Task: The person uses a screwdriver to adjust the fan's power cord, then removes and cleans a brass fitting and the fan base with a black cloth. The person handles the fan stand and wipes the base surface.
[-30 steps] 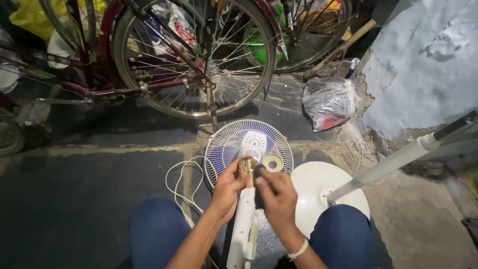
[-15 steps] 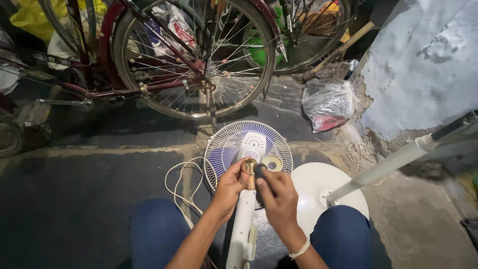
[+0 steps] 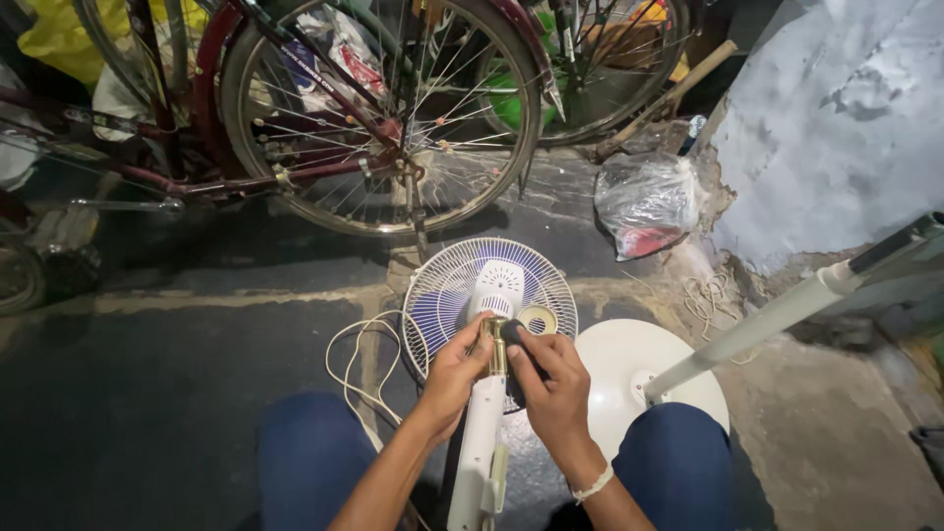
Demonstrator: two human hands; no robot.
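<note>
I sit on the ground with a white fan body (image 3: 482,442) standing between my knees. My left hand (image 3: 454,372) grips a brass-coloured part (image 3: 495,339) at the top of that body. My right hand (image 3: 551,379) is closed around a dark handle-like object (image 3: 514,336) pressed against the same part. Just beyond my hands lies a round white fan guard with blue blades (image 3: 489,290) flat on the pavement, and a small round ring-shaped piece (image 3: 537,320) rests on it.
A round white fan base (image 3: 629,369) with a slanted white pole (image 3: 787,315) lies to my right. A white cord (image 3: 359,359) loops on the left. A red bicycle wheel (image 3: 379,108) stands ahead, a plastic bag (image 3: 649,202) and grey wall (image 3: 836,128) to the right.
My hands have stayed on the top of the fan body with only small shifts of the fingers. The view has barely moved.
</note>
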